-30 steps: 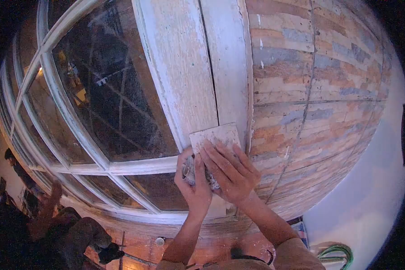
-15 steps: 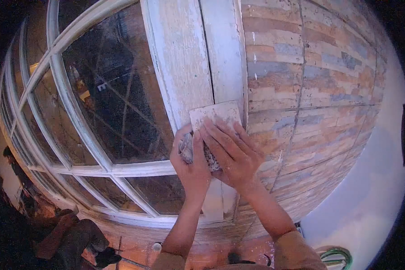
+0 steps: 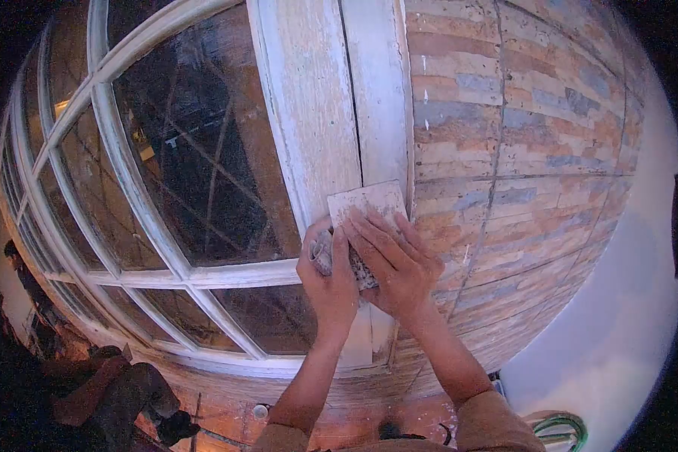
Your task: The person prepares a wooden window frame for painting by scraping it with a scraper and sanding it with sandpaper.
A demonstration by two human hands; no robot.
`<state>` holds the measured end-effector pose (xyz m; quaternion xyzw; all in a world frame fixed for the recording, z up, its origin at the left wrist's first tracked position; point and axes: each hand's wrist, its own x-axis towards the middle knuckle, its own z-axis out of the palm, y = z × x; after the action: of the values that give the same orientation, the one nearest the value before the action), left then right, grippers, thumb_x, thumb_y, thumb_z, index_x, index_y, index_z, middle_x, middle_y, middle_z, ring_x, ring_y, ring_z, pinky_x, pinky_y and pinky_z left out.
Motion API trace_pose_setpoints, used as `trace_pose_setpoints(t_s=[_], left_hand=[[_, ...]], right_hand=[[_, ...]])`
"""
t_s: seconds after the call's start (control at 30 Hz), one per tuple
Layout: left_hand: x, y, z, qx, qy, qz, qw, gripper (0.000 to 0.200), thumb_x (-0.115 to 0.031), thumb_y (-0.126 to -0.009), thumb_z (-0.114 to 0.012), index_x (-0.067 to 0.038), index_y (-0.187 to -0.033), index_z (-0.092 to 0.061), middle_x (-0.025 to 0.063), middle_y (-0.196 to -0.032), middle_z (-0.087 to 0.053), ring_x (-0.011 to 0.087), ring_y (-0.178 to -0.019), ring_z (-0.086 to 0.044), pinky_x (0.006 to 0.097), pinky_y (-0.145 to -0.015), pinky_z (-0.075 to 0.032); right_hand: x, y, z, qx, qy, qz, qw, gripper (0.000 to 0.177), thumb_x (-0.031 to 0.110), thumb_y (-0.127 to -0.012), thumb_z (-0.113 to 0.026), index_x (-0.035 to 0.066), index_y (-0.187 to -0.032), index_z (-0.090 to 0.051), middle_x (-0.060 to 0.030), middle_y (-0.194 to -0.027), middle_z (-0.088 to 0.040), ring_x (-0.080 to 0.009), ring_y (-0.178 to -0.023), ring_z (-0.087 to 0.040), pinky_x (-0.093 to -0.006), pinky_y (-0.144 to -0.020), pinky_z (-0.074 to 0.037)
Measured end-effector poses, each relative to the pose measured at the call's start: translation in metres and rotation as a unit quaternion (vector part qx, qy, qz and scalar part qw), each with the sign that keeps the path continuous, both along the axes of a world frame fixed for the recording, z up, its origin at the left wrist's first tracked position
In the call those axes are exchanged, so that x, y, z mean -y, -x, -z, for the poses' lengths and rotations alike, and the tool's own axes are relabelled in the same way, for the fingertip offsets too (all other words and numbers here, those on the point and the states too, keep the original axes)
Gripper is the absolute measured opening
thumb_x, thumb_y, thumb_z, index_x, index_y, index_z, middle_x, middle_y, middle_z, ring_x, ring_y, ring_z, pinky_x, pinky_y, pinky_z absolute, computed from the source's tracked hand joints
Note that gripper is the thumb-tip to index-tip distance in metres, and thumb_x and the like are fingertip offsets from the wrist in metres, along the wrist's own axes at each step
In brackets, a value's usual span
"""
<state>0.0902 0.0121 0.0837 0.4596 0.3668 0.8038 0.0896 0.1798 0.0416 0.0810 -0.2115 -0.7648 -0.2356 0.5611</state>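
A flat, pale square sheet (image 3: pixel 361 198) with brown flecks lies against the white wooden frame (image 3: pixel 320 128), over the lower part of its dark vertical gap. My right hand (image 3: pixel 399 267) is on the sheet, its fingers stretched close together across the face. My left hand (image 3: pixel 331 282) is closed round a rolled, greyish piece (image 3: pixel 321 252) at the sheet's left side, its thumb pointing up beside my right hand. Speckled material shows between my hands, below the sheet. Whether the rolled piece and the sheet are joined is hidden.
Window panes (image 3: pixel 203 143) with white bars (image 3: pixel 233 273) fill the left. Stone-patterned wall tiles (image 3: pixel 527 166) rise to the right, beside a pale curved surface (image 3: pixel 580 339). A coiled green hose (image 3: pixel 565 431) lies at lower right. A seated person (image 3: pixel 120 399) is at lower left.
Both hands and the sheet have slid slightly down along the frame. The view has shifted a little, so the window appears farther right. The grip looks the same.
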Motion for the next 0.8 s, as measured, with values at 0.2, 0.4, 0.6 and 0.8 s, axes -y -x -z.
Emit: trace_pose_setpoints(t_s=[0.2, 0.4, 0.6, 0.8], left_hand=[[-0.001, 0.001, -0.016, 0.027, 0.015, -0.002, 1.000, 0.016, -0.009, -0.085, -0.050, 0.004, -0.094, -0.053, 0.0070, -0.089, -0.057, 0.0119, -0.084, -0.050, 0.0254, -0.078, -0.040], [0.002, 0.001, -0.011, 0.011, -0.003, 0.026, 1.000, 0.016, -0.008, -0.084, -0.050, 0.004, -0.094, -0.053, 0.0075, -0.088, -0.056, 0.0119, -0.083, -0.050, 0.0254, -0.077, -0.040], [0.001, 0.004, -0.009, 0.025, -0.005, 0.029, 0.999, 0.015, -0.008, -0.084, -0.049, 0.004, -0.092, -0.053, 0.0075, -0.085, -0.056, 0.0119, -0.082, -0.050, 0.0254, -0.075, -0.040], [0.003, 0.011, -0.013, 0.020, 0.007, 0.067, 0.998, 0.014, -0.008, -0.084, -0.049, 0.004, -0.090, -0.053, 0.0073, -0.083, -0.056, 0.0124, -0.080, -0.050, 0.0256, -0.073, -0.041]], right_hand=[[0.000, 0.001, -0.023, -0.013, -0.014, -0.023, 1.000, 0.044, 0.019, -0.062, -0.058, 0.010, -0.104, -0.057, -0.0030, -0.114, -0.054, -0.0170, -0.106, -0.051, -0.0361, -0.093, -0.038], [0.004, -0.001, -0.011, 0.003, 0.001, -0.016, 1.000, 0.048, 0.019, -0.057, -0.062, 0.010, -0.104, -0.057, -0.0024, -0.113, -0.054, -0.0178, -0.106, -0.051, -0.0367, -0.091, -0.039], [0.002, 0.002, -0.011, 0.001, -0.013, 0.013, 1.000, 0.044, 0.024, -0.060, -0.060, 0.010, -0.101, -0.059, -0.0020, -0.110, -0.056, -0.0187, -0.104, -0.053, -0.0368, -0.090, -0.041], [0.012, 0.007, -0.016, -0.015, -0.016, 0.006, 1.000, 0.042, 0.023, -0.060, -0.059, 0.010, -0.101, -0.059, -0.0004, -0.109, -0.056, -0.0188, -0.102, -0.054, -0.0370, -0.089, -0.041]])
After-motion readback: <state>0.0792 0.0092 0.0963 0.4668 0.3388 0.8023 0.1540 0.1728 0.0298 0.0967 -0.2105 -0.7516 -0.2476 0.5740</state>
